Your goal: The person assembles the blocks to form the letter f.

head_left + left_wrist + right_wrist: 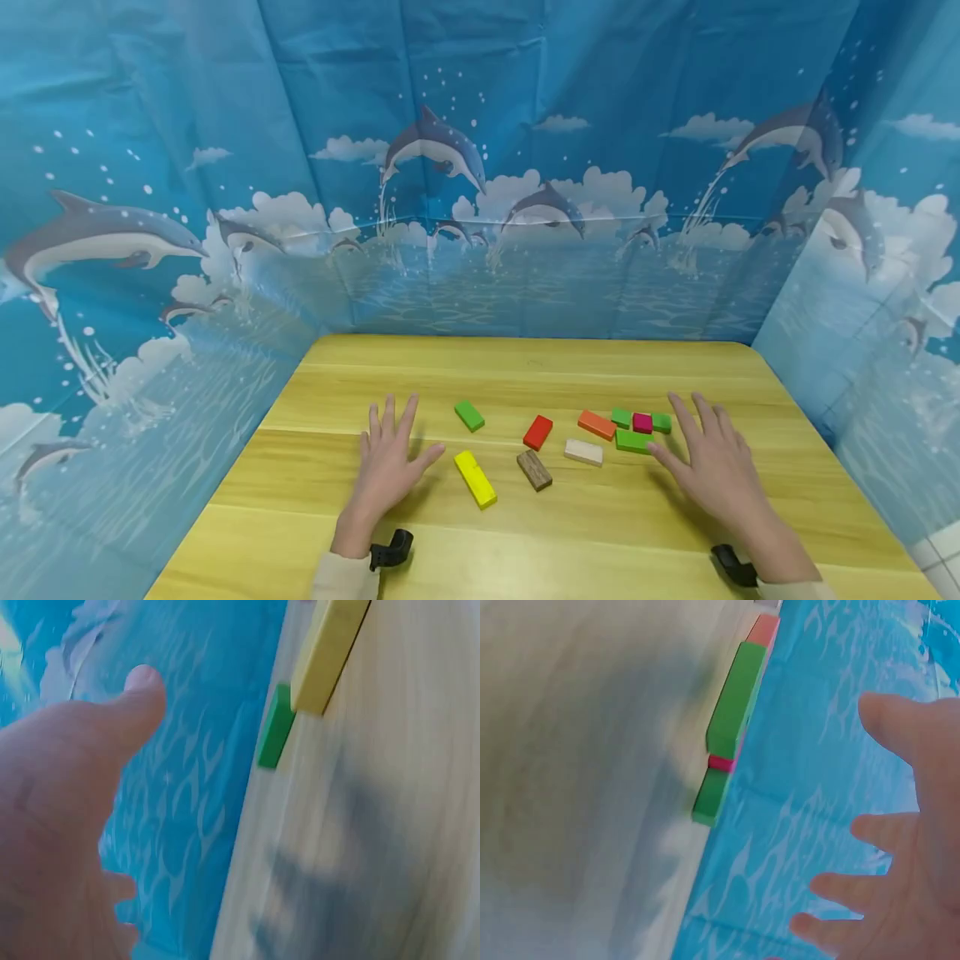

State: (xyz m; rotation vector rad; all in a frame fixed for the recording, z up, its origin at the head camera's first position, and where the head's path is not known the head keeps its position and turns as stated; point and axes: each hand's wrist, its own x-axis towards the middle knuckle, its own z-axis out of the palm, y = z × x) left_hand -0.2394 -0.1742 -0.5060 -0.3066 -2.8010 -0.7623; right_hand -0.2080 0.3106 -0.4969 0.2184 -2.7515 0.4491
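My left hand (386, 471) hovers with spread fingers over the table's left side, holding nothing. Nearest to it lies a long yellow block (476, 480), with a green block (469, 416) farther back. On the right, my right hand (712, 458) is also spread and free of any object, its thumb close to a larger green block (633, 442). Behind that block sit a small green block (621, 418), a magenta block (642, 423) and another small green block (661, 423). Between the hands are a red block (537, 432), a brown block (534, 470), a white block (583, 452) and an orange block (596, 425).
The blocks lie on a yellow wood-grain table (495, 558). A blue dolphin-print curtain (525, 275) hangs along the back and both sides. Each wrist wears a black strap, such as the left strap (392, 550).
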